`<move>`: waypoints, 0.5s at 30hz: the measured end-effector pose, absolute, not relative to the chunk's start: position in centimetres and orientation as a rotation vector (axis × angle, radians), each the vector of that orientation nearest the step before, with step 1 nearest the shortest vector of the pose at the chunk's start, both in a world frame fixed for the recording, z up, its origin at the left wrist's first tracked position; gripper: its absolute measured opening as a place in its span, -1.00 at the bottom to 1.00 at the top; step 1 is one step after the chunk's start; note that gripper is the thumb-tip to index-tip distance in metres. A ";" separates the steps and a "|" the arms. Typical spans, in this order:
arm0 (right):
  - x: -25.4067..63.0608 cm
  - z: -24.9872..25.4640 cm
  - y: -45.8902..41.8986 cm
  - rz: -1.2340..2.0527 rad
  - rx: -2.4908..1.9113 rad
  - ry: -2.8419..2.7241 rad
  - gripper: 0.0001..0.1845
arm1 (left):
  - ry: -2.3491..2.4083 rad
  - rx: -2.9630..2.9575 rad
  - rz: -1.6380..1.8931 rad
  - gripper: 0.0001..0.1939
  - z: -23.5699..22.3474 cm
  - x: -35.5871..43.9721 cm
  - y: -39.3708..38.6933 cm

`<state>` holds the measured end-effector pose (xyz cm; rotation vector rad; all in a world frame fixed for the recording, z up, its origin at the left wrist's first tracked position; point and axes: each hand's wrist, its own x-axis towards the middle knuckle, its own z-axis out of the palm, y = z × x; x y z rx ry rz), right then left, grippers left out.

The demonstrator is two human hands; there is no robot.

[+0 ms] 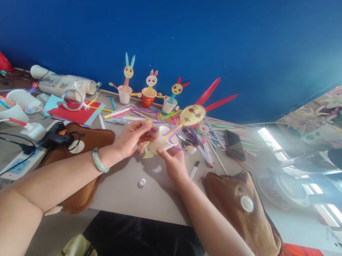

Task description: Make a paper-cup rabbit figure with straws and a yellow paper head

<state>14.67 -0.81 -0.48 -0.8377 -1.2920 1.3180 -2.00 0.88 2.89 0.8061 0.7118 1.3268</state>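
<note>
A white paper cup (pixel 163 140) stands tilted in my right hand (pixel 174 164), whose thumb and fingers wrap its lower side. From the cup rises a yellow spoon-shaped rabbit head (pixel 192 115) with a drawn face and two long red ears (pixel 215 94). A purple strip (pixel 181 148) with a pale round end sticks out on the cup's right. My left hand (pixel 136 136) is closed in a pinch at the cup's left rim; purple shows at its fingertips, and most of what it holds is hidden. Below the cup lies a small clear round piece (pixel 141 183).
Three rabbit figures in cups (pixel 148 99) stand along the blue wall. Coloured strips (pixel 135 113), a phone (pixel 234 145) and a marker (pixel 194 169) lie behind and right. Brown pouches (pixel 242 208) flank both arms. At left are a power strip (pixel 21 163) and stacked cups (pixel 59 86).
</note>
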 end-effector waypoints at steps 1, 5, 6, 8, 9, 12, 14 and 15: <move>14.7 -0.5 -0.8 1.340 -0.821 -1.290 -0.38 | 0.719 0.832 1.345 -0.57 3.0 -2.0 0.8; 14.7 -0.5 -0.7 1.413 -0.800 -1.286 -0.42 | 0.739 0.975 1.424 -0.62 3.4 -2.2 0.5; 14.7 -0.6 -0.7 1.426 -0.808 -1.278 -0.41 | 0.750 1.026 1.439 -0.64 3.5 -2.2 0.3; 14.8 -0.9 -0.6 1.433 -0.843 -1.248 -0.39 | 0.771 1.134 1.469 -0.67 3.6 -2.3 0.1; 14.8 -1.1 -0.7 1.425 -0.876 -1.240 -0.39 | 0.778 1.181 1.482 -0.68 3.6 -2.4 0.0; 14.9 -1.2 -1.2 1.287 -1.031 -1.329 -0.56 | 0.783 1.253 1.511 -0.71 3.3 -2.5 -0.3; 14.8 -0.8 -2.0 1.029 -1.096 -1.492 -0.74 | 0.785 1.282 1.512 -0.72 3.0 -2.6 -0.5; 14.8 -0.5 -2.5 0.856 -1.090 -1.580 -0.81 | 0.790 1.312 1.507 -0.73 2.9 -2.7 -0.5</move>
